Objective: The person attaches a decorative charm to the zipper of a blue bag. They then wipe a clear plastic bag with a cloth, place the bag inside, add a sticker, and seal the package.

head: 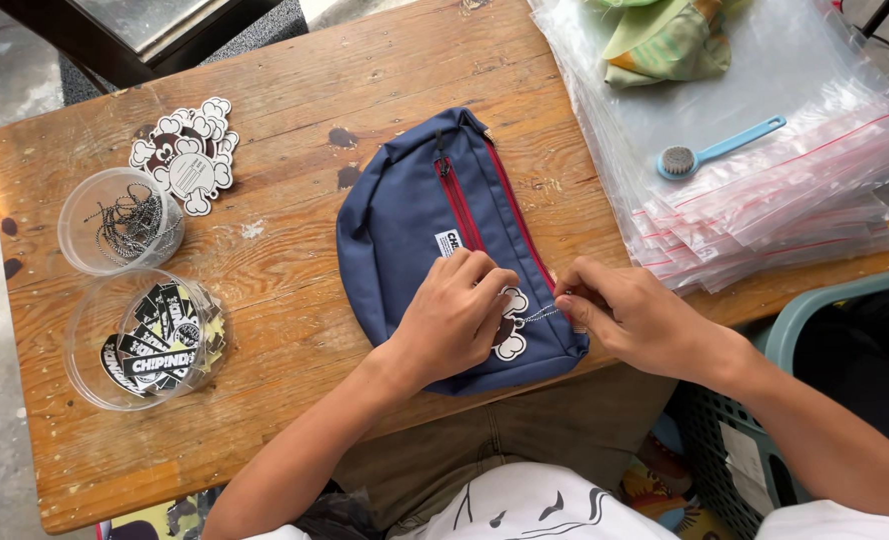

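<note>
A single head-worn camera looks almost straight down from above the seated person, close enough that the worn wooden table (295, 400) fills most of the frame. The person's lap and forearms enter from the 6 o'clock edge, so the view faces away from the body toward 12 o'clock. The table's far edge runs slanted along the top, with grey floor showing at 9 o'clock and a teal plastic basket (815, 320) cut off at 4 o'clock. With only one view, no overlap with another can be told.
</note>
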